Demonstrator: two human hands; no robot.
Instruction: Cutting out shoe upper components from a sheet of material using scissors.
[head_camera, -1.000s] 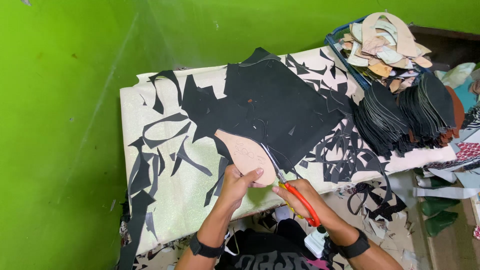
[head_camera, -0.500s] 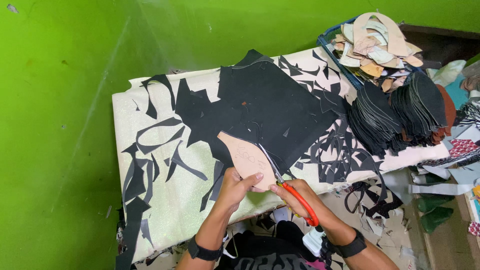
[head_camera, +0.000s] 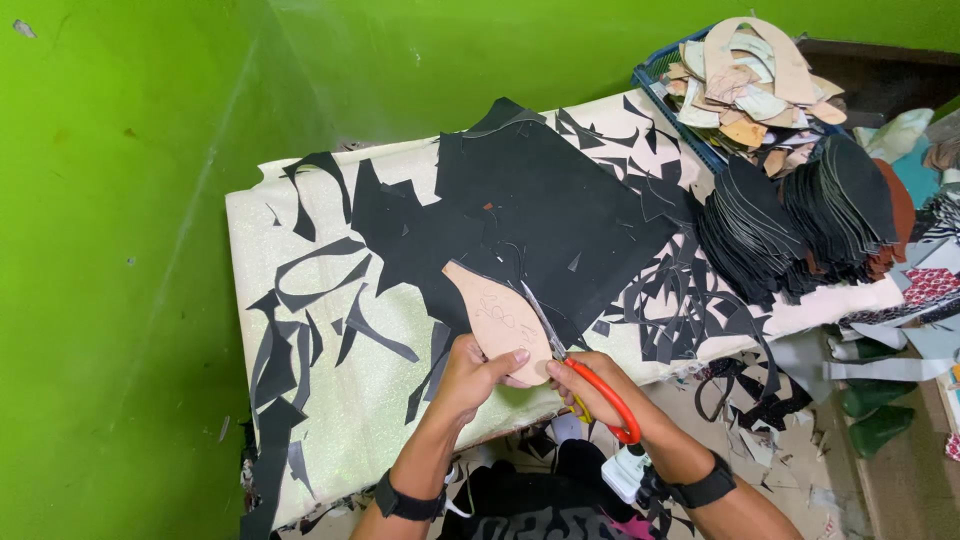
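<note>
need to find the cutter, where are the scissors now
In the head view, the scissors are in the right hand, low centre, beside the tan template.

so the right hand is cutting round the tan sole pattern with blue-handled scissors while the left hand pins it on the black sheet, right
Not quite: the scissors have orange-red handles, not blue, as the head view shows. The rest holds: the right hand works them along the tan sole pattern, and the left hand pins it on the black sheet.
</note>
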